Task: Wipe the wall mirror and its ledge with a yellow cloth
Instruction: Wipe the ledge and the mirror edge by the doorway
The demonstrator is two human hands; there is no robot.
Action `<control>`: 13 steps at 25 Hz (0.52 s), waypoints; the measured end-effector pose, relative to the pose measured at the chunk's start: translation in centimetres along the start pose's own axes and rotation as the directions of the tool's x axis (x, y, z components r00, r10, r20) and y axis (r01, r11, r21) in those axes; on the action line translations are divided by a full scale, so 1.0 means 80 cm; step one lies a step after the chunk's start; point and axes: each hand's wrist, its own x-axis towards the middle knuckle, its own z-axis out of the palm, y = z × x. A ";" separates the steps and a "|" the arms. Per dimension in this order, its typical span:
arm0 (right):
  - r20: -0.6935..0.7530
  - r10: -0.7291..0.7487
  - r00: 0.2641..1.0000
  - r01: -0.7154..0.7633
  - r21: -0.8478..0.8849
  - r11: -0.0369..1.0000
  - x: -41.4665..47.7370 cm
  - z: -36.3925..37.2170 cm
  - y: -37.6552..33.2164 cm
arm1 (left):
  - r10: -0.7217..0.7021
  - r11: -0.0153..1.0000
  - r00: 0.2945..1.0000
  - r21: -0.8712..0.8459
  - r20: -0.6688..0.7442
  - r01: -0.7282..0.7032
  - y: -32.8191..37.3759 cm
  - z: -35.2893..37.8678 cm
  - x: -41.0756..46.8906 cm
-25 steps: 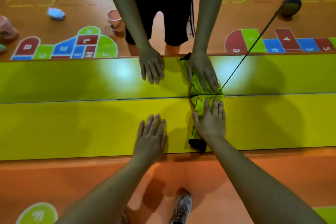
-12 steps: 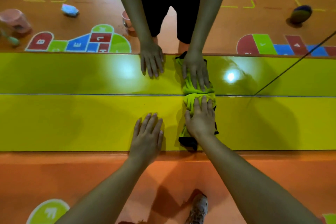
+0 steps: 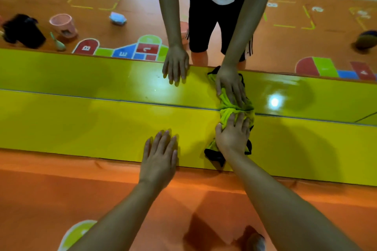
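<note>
A yellow ledge [image 3: 91, 124] runs across the view and meets the wall mirror [image 3: 102, 26] along a thin seam. My right hand [image 3: 233, 134] presses flat, fingers spread, on a crumpled yellow cloth with black edging [image 3: 226, 116], whose far end touches the mirror's base. My left hand [image 3: 160, 155] rests flat on the ledge beside it, palm down, holding nothing. The mirror shows the reflection of both arms, the cloth and the ledge.
Orange padded floor [image 3: 61, 189] lies below the ledge, with my shoe [image 3: 256, 241] at the bottom. In the mirror's reflection I see a pink cup [image 3: 63, 25], a black object [image 3: 22, 30], a blue item [image 3: 118, 18], a ball [image 3: 366, 39] and hopscotch markings.
My view has shifted, so the hands and cloth appear further right. My right hand still presses the cloth at the mirror's base; my left hand stays flat on the ledge.
</note>
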 end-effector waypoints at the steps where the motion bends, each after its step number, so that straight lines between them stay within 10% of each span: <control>1: 0.003 -0.003 1.000 0.003 -0.001 1.000 -0.008 0.012 -0.026 | -0.004 1.000 1.000 0.005 0.002 0.004 -0.023 -0.006 -0.004; 13: 0.049 -0.068 0.997 0.068 -0.005 0.998 -0.095 0.115 -0.297 | -0.122 0.990 0.992 0.070 0.033 0.119 -0.275 -0.083 -0.042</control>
